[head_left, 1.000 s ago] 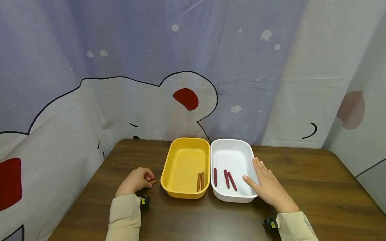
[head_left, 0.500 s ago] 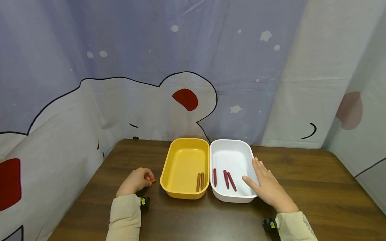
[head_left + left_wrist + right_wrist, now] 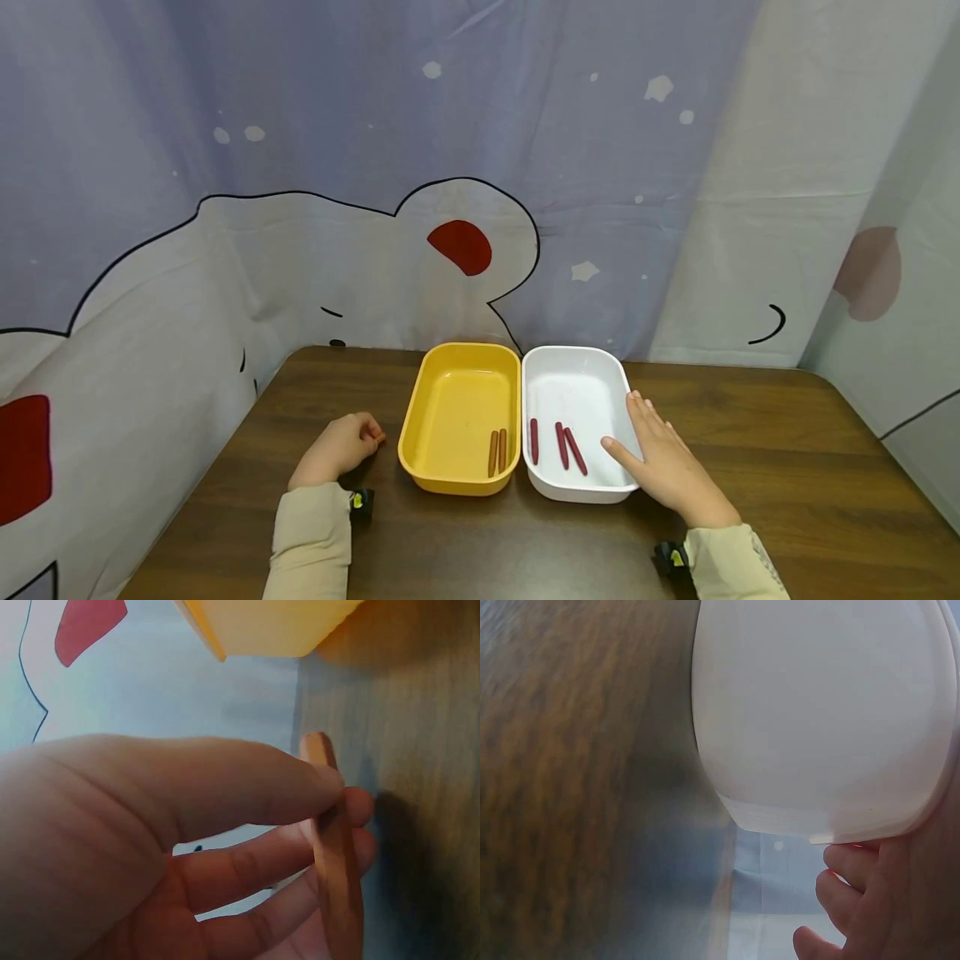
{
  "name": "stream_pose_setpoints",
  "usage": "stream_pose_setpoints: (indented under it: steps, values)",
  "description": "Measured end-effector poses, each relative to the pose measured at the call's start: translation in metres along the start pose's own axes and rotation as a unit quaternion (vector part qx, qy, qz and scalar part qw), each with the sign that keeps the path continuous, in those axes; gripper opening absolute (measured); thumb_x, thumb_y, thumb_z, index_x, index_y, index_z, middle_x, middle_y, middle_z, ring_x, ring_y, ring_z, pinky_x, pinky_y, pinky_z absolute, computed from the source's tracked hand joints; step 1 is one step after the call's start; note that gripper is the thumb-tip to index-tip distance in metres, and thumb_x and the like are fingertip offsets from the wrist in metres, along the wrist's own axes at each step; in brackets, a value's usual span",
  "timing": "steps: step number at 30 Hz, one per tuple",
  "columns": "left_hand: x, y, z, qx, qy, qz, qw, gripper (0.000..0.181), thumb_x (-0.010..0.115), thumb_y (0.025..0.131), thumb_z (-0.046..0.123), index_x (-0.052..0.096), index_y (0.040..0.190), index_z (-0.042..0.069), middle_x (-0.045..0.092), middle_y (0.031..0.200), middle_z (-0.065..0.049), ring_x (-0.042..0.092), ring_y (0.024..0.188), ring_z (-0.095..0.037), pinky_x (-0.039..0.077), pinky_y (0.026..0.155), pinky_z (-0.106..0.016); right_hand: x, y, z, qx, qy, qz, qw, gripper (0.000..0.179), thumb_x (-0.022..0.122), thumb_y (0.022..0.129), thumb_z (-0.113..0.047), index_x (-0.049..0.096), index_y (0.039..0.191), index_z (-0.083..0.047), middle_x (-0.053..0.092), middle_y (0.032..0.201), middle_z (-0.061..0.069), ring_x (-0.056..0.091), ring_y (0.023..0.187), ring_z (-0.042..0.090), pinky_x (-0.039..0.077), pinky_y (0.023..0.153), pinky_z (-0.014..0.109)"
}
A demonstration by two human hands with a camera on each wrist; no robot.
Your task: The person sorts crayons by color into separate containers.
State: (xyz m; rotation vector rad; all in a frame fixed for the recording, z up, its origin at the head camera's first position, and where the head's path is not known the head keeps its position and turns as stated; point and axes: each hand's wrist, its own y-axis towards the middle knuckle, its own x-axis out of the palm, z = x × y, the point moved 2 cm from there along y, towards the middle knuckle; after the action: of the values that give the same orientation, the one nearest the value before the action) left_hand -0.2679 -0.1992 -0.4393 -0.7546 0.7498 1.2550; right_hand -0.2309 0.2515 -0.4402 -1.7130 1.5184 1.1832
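Observation:
My left hand (image 3: 336, 451) is left of the yellow tray (image 3: 417, 417), just above the table. In the left wrist view its thumb and fingers pinch an orange-brown crayon (image 3: 339, 877). Two brown crayons (image 3: 492, 454) lie side by side at the front right inside the yellow tray. Three dark red crayons (image 3: 562, 446) lie in the white tray (image 3: 573, 379), one apart from the other two. Resting on that tray's right rim is my right hand (image 3: 671, 471), its fingers straight and thumb spread over the inside. The right wrist view shows the white tray's outer wall (image 3: 825, 712).
Both trays stand side by side, their rims nearly touching, near the back edge of the brown wooden table (image 3: 450, 550). Behind the table hangs a patterned curtain (image 3: 360, 125), which also comes down along the left and right sides.
My left hand has lifted slightly, and the crayon in its fingers has come up off the table with it. The right hand and both trays stay put.

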Motion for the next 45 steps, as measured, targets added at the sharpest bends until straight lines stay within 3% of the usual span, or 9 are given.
stream_pose_setpoints:
  steps: [17, 29, 35, 39, 45]
  values:
    - [-0.015, -0.006, 0.015, 0.021, -0.024, 0.04, 0.9987, 0.01, 0.064, 0.095, 0.004, 0.063, 0.103, 0.0, 0.063, 0.087, -0.006, 0.057, 0.079, -0.021, 0.051, 0.07, -0.038, 0.0, 0.0, 0.0, 0.002, 0.0, -0.001, 1.0, 0.092, 0.051, 0.102, -0.057, 0.018, 0.159, 0.007, 0.015, 0.165, 0.025, 0.015, 0.151, 0.047, 0.015, 0.118, 0.068]
    - [-0.026, -0.012, 0.029, 0.047, -0.079, 0.094, 0.9913, 0.02, 0.064, 0.099, 0.012, 0.064, 0.116, 0.001, 0.07, 0.103, -0.01, 0.067, 0.096, -0.026, 0.056, 0.084, -0.046, 0.0, 0.0, -0.001, 0.0, 0.001, 0.001, 1.0, 0.091, 0.052, 0.101, -0.056, 0.019, 0.158, 0.007, 0.016, 0.165, 0.026, 0.016, 0.151, 0.047, 0.016, 0.117, 0.068]
    - [-0.026, -0.01, 0.037, 0.065, -0.153, 0.103, 0.9806, 0.026, 0.066, 0.099, 0.015, 0.064, 0.122, 0.002, 0.071, 0.107, -0.012, 0.067, 0.084, -0.02, 0.057, 0.073, -0.035, -0.001, -0.001, -0.001, 0.0, 0.001, 0.001, 1.0, 0.091, 0.052, 0.101, -0.056, 0.019, 0.158, 0.007, 0.016, 0.165, 0.026, 0.015, 0.151, 0.047, 0.016, 0.117, 0.068]
    - [-0.024, -0.009, 0.045, 0.078, -0.204, 0.09, 0.9717, 0.029, 0.066, 0.1, 0.015, 0.062, 0.125, -0.001, 0.071, 0.108, -0.014, 0.065, 0.078, -0.019, 0.054, 0.074, -0.033, -0.001, -0.001, -0.001, 0.001, 0.001, 0.0, 1.0, 0.091, 0.052, 0.102, -0.056, 0.019, 0.158, 0.007, 0.016, 0.165, 0.026, 0.016, 0.151, 0.047, 0.016, 0.117, 0.068]
    - [-0.015, -0.005, 0.056, 0.067, -0.296, 0.051, 0.9517, 0.034, 0.065, 0.101, 0.014, 0.06, 0.129, -0.006, 0.068, 0.112, -0.022, 0.069, 0.095, -0.033, 0.062, 0.08, -0.039, -0.001, -0.001, -0.002, 0.001, 0.003, 0.0, 1.0, 0.091, 0.052, 0.101, -0.056, 0.019, 0.159, 0.007, 0.016, 0.165, 0.026, 0.015, 0.151, 0.047, 0.016, 0.117, 0.068]
